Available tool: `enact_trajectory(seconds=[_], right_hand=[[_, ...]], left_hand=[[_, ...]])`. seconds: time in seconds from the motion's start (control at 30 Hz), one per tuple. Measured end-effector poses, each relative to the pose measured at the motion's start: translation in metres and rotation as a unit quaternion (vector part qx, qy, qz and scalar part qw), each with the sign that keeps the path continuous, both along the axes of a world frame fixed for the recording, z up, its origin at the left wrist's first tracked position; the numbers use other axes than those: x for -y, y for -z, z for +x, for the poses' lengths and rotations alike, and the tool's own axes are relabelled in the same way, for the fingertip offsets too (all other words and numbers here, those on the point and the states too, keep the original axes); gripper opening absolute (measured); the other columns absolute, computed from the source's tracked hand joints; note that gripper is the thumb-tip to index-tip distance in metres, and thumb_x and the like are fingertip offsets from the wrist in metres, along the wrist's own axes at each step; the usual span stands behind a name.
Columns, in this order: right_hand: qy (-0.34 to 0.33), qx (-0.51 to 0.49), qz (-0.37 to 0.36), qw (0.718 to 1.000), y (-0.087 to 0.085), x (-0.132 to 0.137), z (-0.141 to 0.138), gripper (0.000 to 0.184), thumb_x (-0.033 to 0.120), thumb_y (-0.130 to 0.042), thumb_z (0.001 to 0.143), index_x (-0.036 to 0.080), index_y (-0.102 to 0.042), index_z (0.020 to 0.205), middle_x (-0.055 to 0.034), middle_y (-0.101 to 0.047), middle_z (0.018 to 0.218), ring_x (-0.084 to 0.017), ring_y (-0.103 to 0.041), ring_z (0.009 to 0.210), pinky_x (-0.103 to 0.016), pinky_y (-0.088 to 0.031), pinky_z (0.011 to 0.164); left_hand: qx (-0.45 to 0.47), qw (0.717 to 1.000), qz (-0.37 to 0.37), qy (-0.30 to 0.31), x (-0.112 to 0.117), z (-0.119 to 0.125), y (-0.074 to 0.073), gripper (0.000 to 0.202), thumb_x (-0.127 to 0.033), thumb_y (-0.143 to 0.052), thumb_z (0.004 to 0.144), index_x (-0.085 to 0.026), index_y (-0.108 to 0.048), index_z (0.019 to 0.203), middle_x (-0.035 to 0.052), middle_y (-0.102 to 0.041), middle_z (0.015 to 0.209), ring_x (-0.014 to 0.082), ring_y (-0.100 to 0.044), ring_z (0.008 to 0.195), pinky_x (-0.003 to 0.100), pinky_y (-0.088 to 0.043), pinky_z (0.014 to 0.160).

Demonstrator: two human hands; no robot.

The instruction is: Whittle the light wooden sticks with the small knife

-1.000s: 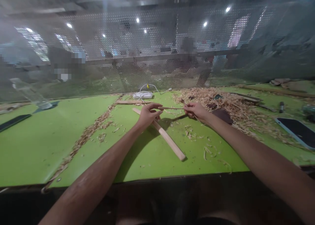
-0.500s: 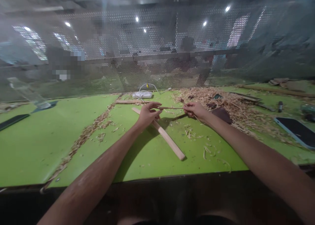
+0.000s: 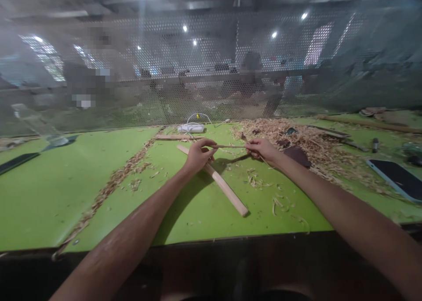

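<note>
A thin wooden stick [image 3: 231, 146] is stretched level between my two hands, above the green tabletop. My left hand [image 3: 200, 155] pinches its left end between thumb and fingers. At the other end, my right hand [image 3: 260, 150] is closed on the stick, its fingertips pressed together. Below my left hand a longer, thicker wooden bar [image 3: 229, 191] lies slantwise on the table, partly covered by that hand. Small curled shavings [image 3: 255, 178] are scattered under and to the right of the stick.
A large heap of wood shavings [image 3: 267, 128] lies behind my right hand, with a dark brown piece [image 3: 296, 156] at its edge. A phone [image 3: 395, 178] rests at the right. A white cabled device [image 3: 191, 128] sits by the mesh screen [image 3: 204, 90]. A clear bottle [image 3: 39, 125] is far left.
My left fingers have curled in and closed more around the stick's left end. My right hand holds its place, and the wooden bar has not moved.
</note>
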State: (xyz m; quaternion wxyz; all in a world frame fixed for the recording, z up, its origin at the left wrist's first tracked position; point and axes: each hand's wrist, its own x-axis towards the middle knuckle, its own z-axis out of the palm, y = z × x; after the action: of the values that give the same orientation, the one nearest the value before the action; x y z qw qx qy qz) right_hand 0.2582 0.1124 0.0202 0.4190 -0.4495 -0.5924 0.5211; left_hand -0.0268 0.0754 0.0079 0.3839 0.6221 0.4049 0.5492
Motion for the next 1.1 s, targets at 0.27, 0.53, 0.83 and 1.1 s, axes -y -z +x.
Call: enact_trajectory(seconds=[0.27,0.53,0.83,1.1], right_hand=[[-0.002,0.000,-0.006,1.000,-0.003,0.002,-0.001,0.021,0.022,-0.087,0.087,0.012,-0.071,0.077,-0.0037,-0.065,0.058,-0.006,-0.043,0.043,-0.017,-0.030,0.040],[-0.006,0.009,0.015,1.000,0.003,-0.004,-0.001,0.027,0.026,-0.092,0.082,0.013,-0.069,0.075,-0.0049,-0.068,0.062,-0.005,-0.040,0.043,-0.017,-0.026,0.039],[-0.007,0.014,0.015,1.000,0.003,-0.002,-0.001,0.024,0.025,-0.091,0.081,0.013,-0.070,0.077,-0.0065,-0.071,0.066,-0.005,-0.042,0.044,-0.017,-0.028,0.040],[-0.009,0.039,0.021,0.999,0.000,0.003,-0.003,0.026,0.028,-0.090,0.084,0.013,-0.070,0.078,-0.0059,-0.070,0.065,-0.005,-0.041,0.044,-0.018,-0.026,0.040]], left_hand=[[-0.024,0.999,0.021,-0.006,-0.001,-0.004,0.005,0.033,-0.041,-0.088,0.079,-0.017,-0.074,0.097,0.0087,-0.080,0.103,0.0125,-0.070,0.058,0.025,-0.060,0.049],[-0.041,0.999,0.011,-0.003,-0.002,-0.006,0.006,0.034,-0.042,-0.089,0.079,-0.018,-0.076,0.100,0.0086,-0.081,0.103,0.0133,-0.070,0.059,0.027,-0.062,0.052],[-0.056,0.998,0.017,-0.011,-0.004,-0.008,0.008,0.030,-0.039,-0.089,0.080,-0.018,-0.078,0.097,0.0066,-0.081,0.087,0.0137,-0.069,0.054,0.027,-0.062,0.050],[-0.053,0.998,0.013,-0.004,-0.007,-0.009,0.011,0.031,-0.041,-0.089,0.078,-0.018,-0.077,0.096,0.0064,-0.081,0.086,0.0141,-0.069,0.054,0.027,-0.062,0.049]])
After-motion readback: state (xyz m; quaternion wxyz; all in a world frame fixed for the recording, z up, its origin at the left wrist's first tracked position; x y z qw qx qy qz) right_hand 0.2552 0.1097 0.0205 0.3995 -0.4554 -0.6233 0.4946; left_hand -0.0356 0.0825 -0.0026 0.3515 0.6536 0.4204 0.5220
